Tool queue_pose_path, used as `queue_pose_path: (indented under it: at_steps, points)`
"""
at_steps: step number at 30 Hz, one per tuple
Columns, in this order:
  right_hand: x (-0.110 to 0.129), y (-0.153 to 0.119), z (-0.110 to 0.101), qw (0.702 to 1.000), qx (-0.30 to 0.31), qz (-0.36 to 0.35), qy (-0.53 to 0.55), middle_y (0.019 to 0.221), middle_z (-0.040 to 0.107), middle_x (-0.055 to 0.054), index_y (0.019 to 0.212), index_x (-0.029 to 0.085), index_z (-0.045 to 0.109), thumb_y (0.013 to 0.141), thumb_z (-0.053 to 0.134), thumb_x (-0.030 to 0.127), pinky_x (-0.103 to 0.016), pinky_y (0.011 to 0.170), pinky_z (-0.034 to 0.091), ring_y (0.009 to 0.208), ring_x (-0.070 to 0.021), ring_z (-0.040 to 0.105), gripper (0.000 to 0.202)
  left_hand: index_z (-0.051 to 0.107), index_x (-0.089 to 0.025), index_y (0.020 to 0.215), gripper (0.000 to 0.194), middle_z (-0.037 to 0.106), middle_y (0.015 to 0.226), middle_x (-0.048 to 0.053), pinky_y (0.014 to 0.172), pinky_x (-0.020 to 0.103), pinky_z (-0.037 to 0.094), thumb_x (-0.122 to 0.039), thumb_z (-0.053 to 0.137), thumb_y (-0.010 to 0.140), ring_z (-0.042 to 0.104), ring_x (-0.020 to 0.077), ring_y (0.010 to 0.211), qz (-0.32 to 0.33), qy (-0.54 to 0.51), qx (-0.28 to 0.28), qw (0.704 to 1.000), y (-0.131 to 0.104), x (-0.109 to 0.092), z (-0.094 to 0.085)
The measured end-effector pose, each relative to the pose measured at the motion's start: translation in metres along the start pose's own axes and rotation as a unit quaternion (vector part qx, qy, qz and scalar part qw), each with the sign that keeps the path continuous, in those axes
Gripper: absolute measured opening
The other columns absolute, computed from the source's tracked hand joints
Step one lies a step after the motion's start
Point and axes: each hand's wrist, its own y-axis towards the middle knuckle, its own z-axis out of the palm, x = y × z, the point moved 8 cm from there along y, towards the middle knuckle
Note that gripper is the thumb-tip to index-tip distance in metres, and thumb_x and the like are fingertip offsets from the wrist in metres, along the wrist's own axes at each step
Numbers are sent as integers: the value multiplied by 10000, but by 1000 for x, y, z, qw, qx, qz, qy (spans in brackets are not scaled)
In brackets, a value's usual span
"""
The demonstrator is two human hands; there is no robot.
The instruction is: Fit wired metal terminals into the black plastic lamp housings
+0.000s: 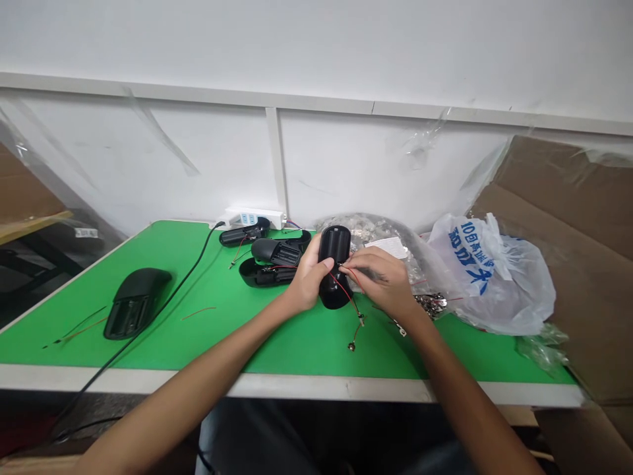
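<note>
My left hand (305, 282) is closed around a black plastic housing (335, 244) with a long battery compartment, tilted up above the table. The thumb presses near its middle. My right hand (386, 277) is closed in a pinch at the housing's right side, on a thin red wire (357, 280); a tiny shiny bit shows at the fingertips. Another red wire (349, 298) hangs below the housing, with small metal ends dangling over the green mat. Beside my right wrist lies a pile of small metal contacts (431, 305), partly hidden by the arm.
Several more black housings (279, 251) lie left of my hands, one housing (133, 307) farther left. A black cable (171, 303) crosses the green tabletop (208, 343) to a white power strip (254, 217). Behind are a clear bag of parts (366, 227), a white bag (519, 284) and cardboard (558, 218).
</note>
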Motion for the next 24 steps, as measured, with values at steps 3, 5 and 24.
queue_pose_path:
  at_steps: [3,5,24]
  points:
    - [0,0,-1,1000,-2,-7,-9,911,785,-30,969,268,771,973,700,199,-382,804,626,872,-199,743,99,585,-201,1286,478,717,1153,106,968,442,559,-438,680,882,688,293,1080,15,20,22,999,1,-2,2]
    - [1,0,-1,1000,-6,-17,-9,908,785,-29,971,258,767,966,706,177,-371,807,626,878,-196,745,102,571,-200,1279,455,723,1164,100,973,454,560,-397,680,884,693,289,1077,28,20,35,999,1,-3,4]
    - [1,0,-1,1000,5,-19,-16,912,772,-28,971,253,745,978,698,187,-364,793,613,869,-187,731,82,557,-205,1295,427,691,1163,92,1008,480,543,-361,651,909,665,276,1077,50,52,48,996,1,-6,4]
